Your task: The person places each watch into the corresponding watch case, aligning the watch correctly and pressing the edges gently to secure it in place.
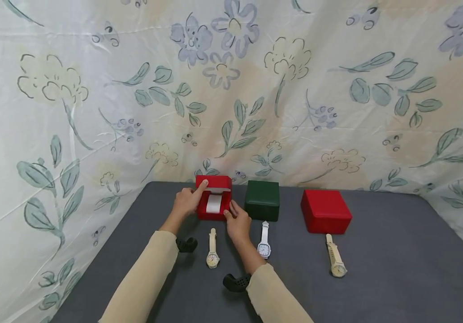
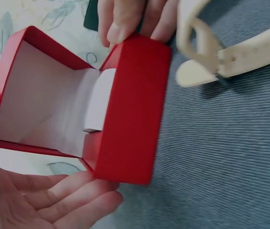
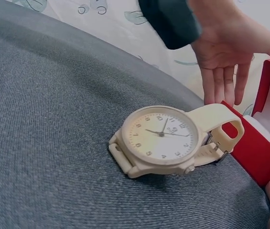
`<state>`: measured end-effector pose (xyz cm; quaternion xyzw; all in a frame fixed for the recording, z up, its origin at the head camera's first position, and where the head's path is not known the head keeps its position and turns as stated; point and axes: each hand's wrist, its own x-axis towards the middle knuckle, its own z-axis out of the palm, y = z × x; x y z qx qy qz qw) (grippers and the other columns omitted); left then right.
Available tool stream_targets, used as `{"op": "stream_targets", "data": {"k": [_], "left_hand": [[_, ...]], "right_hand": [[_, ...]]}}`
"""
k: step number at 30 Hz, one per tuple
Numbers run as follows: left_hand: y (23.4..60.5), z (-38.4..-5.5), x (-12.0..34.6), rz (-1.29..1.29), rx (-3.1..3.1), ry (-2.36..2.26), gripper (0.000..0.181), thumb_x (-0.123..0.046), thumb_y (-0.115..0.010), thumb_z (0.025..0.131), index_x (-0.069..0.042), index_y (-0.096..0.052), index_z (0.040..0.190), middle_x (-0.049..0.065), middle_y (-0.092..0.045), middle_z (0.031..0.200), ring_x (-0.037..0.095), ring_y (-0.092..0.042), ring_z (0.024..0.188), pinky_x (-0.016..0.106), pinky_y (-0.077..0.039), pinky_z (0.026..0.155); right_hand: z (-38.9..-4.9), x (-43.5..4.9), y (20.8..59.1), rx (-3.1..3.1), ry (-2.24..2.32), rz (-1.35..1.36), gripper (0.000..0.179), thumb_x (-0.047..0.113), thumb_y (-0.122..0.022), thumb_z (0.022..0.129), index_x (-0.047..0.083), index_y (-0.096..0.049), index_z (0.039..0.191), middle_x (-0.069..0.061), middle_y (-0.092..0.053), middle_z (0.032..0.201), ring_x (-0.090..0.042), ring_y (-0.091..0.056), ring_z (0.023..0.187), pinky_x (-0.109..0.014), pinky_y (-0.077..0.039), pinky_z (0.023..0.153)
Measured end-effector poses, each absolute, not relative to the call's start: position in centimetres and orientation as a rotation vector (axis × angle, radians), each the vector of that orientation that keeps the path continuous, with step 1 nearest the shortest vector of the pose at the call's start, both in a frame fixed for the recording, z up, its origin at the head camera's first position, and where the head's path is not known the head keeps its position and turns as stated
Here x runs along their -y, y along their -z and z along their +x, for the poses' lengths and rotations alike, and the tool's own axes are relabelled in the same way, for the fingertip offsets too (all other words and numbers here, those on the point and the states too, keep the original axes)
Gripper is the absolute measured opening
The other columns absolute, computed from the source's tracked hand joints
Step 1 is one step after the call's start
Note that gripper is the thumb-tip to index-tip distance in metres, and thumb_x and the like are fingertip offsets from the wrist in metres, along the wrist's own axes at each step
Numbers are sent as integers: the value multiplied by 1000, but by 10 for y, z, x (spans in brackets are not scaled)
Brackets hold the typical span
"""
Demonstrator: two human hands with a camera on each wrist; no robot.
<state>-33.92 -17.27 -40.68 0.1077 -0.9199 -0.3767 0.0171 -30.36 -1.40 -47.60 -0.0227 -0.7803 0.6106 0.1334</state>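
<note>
A red watch box stands at the back of the table, lid raised, with a white cushion inside. My left hand is at its left side. In the left wrist view that thumb touches the lid's outer edge, while the straight fingers lie along the base. My right hand grips the right end of the base between thumb and fingers. In front of the box lies a cream wristwatch, its strap buckled in a loop in the right wrist view.
Right of the open box stands a closed green box, with a white wristwatch before it. Farther right are a closed red box and another cream wristwatch. A floral cloth hangs behind the dark grey table.
</note>
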Motion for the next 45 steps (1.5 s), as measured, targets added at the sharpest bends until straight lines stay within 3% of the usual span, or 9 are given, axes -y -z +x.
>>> {"op": "stream_targets", "data": {"k": [4,12,15,19,24,28,31,37,45], "left_hand": [[401,-348,170,365,2914,1162,93,-79,-32,86,1,-51,129,21,-63,111,28,-66,75,30,-56,56],[395,-362,166,378,3010,1074,100,-85,-15,83,1,-60,110,16,-63,77,28,-64,63,37,-57,56],[395,-362,165,374,3023,1057,95,-79,-15,88,0,-61,114,15,-62,73,27,-63,61,35,-55,54],[396,-357,168,369,3009,1066,85,-72,-21,93,-2,-57,127,15,-62,82,27,-63,66,31,-50,49],[402,-347,173,253,2990,1039,71,-61,-34,96,-3,-56,129,16,-65,102,24,-62,74,27,-49,54],[412,-336,181,112,2974,1041,55,-50,-50,95,-4,-58,124,16,-66,112,24,-64,82,33,-56,68],[416,-331,185,22,2942,1026,47,-40,-60,92,-6,-58,125,16,-63,121,28,-64,98,42,-57,83],[417,-335,188,-228,2893,1049,47,-20,-70,87,-14,-57,133,14,-52,140,36,-56,121,51,-51,97],[419,-348,188,-363,3047,975,60,-15,-74,82,-21,-54,138,14,-48,145,35,-45,130,57,-43,104]], "right_hand": [[-303,13,474,2260,-1783,-75,46,11,-65,92,6,-55,136,-8,-62,129,-25,-54,128,-45,-40,109],[-304,13,476,2282,-1804,-76,49,12,-65,92,6,-52,139,-7,-60,133,-23,-54,129,-43,-42,108],[-303,13,477,2276,-1803,-69,49,12,-65,92,6,-52,139,-7,-60,132,-23,-54,128,-42,-43,107],[-301,15,477,2239,-1790,-47,48,11,-66,91,4,-53,137,-9,-61,131,-22,-57,125,-41,-44,106],[-301,15,476,2235,-1801,-5,49,9,-64,92,4,-51,139,-12,-57,137,-24,-56,126,-41,-45,104],[-301,14,474,2316,-1697,51,49,11,-62,94,7,-50,141,-12,-54,141,-28,-53,130,-44,-44,106],[-302,12,471,2370,-1606,100,48,14,-61,94,8,-51,140,-13,-53,142,-30,-51,132,-47,-42,108],[-307,10,465,2424,-1610,150,49,17,-58,96,6,-47,142,-20,-43,148,-35,-44,137,-51,-39,110],[-306,11,465,2489,-1597,150,49,12,-57,96,3,-46,142,-20,-45,147,-35,-44,136,-51,-40,108]]}}
